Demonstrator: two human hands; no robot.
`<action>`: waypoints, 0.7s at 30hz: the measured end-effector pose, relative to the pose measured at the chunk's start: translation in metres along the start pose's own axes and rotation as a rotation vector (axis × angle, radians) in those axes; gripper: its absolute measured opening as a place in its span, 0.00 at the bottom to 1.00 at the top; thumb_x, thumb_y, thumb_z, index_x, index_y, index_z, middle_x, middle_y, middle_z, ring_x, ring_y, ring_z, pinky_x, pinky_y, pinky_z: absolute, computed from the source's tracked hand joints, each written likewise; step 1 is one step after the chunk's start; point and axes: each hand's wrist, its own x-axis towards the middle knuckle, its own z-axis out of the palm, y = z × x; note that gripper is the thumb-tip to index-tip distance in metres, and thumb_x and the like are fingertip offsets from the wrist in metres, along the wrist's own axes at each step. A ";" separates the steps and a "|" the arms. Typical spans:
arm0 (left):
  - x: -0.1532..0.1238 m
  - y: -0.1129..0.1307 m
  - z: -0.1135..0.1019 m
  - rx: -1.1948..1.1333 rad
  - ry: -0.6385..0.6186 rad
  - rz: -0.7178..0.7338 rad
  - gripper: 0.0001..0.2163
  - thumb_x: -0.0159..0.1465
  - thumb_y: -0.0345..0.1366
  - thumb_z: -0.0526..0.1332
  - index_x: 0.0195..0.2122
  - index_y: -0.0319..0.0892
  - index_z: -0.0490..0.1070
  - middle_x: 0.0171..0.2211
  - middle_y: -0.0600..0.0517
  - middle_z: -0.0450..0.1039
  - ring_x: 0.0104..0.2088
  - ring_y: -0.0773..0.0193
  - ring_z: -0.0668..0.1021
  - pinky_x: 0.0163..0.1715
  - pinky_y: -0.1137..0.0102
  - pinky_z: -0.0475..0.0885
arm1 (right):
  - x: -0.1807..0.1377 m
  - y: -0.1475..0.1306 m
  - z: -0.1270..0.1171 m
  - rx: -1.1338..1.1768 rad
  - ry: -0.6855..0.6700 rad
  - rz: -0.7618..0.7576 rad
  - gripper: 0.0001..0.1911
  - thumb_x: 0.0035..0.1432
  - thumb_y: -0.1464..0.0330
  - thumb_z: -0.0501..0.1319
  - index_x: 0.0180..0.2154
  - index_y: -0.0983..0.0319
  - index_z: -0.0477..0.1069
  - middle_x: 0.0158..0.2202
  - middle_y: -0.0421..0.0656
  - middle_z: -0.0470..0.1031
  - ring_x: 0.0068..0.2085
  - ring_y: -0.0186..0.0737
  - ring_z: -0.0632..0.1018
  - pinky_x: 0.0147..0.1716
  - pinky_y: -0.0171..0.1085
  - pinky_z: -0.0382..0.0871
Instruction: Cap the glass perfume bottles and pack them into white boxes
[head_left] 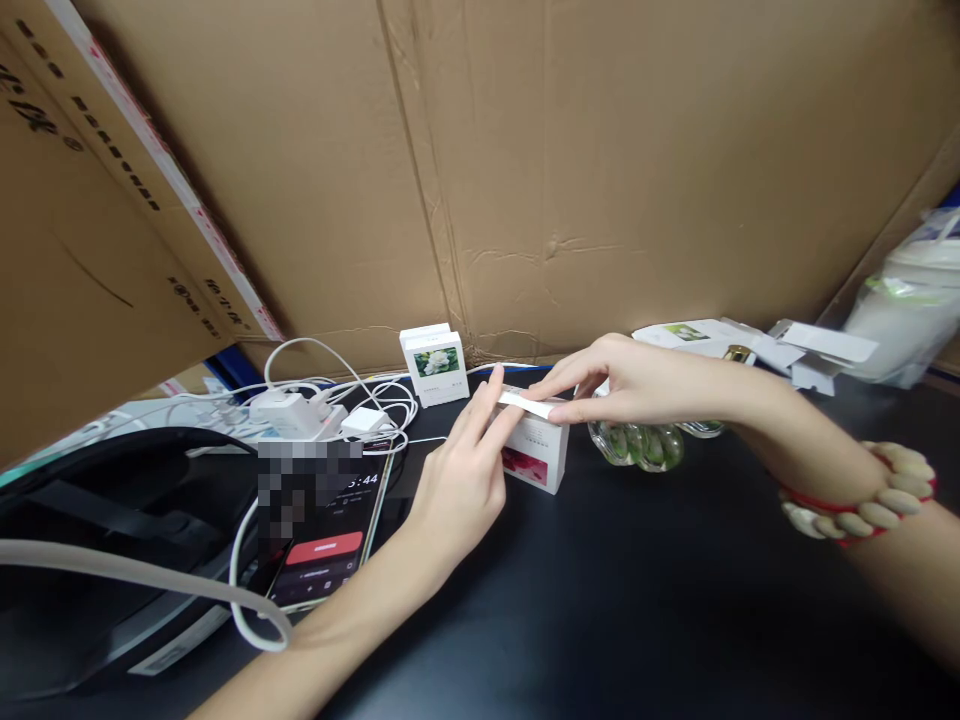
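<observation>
A small white box with a red flower picture [537, 452] stands on the black table [615, 590] in the middle. My left hand [461, 480] grips its left side, fingers closed round it. My right hand [626, 380] pinches the box's white top flap [525, 404] from the right. Just behind my right hand lies a clear glass bottle with green inside [645, 445]. My right wrist wears a shell bracelet on red cord [862, 500].
Another white box with a white flower picture [436, 365] stands at the back. White chargers and cables [315, 410] lie left of it. A lit phone [330, 530] rests at the left, beside a black case [97, 560]. Flattened white cartons [757, 345] and a plastic bag [911, 300] sit at the right. Cardboard walls stand behind.
</observation>
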 end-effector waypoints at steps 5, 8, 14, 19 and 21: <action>-0.001 0.000 0.000 -0.100 -0.025 -0.033 0.24 0.53 0.16 0.44 0.49 0.38 0.60 0.62 0.37 0.55 0.60 0.52 0.63 0.51 0.56 0.70 | 0.000 0.001 -0.001 -0.019 0.020 0.005 0.18 0.56 0.60 0.58 0.47 0.55 0.74 0.39 0.38 0.79 0.30 0.33 0.74 0.26 0.31 0.64; -0.002 0.001 0.000 -0.151 -0.030 -0.052 0.21 0.54 0.16 0.44 0.47 0.39 0.59 0.62 0.37 0.56 0.61 0.53 0.60 0.53 0.54 0.67 | 0.001 0.003 -0.001 -0.015 -0.008 -0.003 0.18 0.56 0.61 0.59 0.48 0.57 0.73 0.42 0.39 0.79 0.35 0.35 0.76 0.30 0.32 0.67; -0.003 0.004 0.002 -0.185 -0.058 -0.080 0.21 0.55 0.18 0.46 0.49 0.40 0.57 0.63 0.39 0.53 0.63 0.54 0.56 0.53 0.55 0.68 | 0.002 0.003 -0.001 -0.001 -0.056 -0.124 0.17 0.57 0.64 0.58 0.48 0.59 0.73 0.46 0.42 0.77 0.41 0.35 0.76 0.33 0.31 0.68; -0.004 0.004 0.004 -0.194 -0.035 -0.100 0.25 0.58 0.21 0.46 0.58 0.40 0.50 0.61 0.41 0.58 0.63 0.55 0.56 0.54 0.54 0.67 | 0.001 0.003 0.001 -0.030 -0.067 -0.094 0.14 0.57 0.65 0.58 0.43 0.60 0.77 0.43 0.42 0.77 0.39 0.35 0.75 0.33 0.31 0.67; -0.005 0.004 0.005 -0.191 -0.034 -0.099 0.25 0.59 0.21 0.46 0.59 0.40 0.51 0.60 0.42 0.60 0.63 0.55 0.57 0.55 0.53 0.65 | 0.000 0.004 0.002 0.008 -0.087 -0.070 0.14 0.56 0.63 0.58 0.42 0.59 0.77 0.40 0.41 0.78 0.36 0.35 0.75 0.32 0.32 0.66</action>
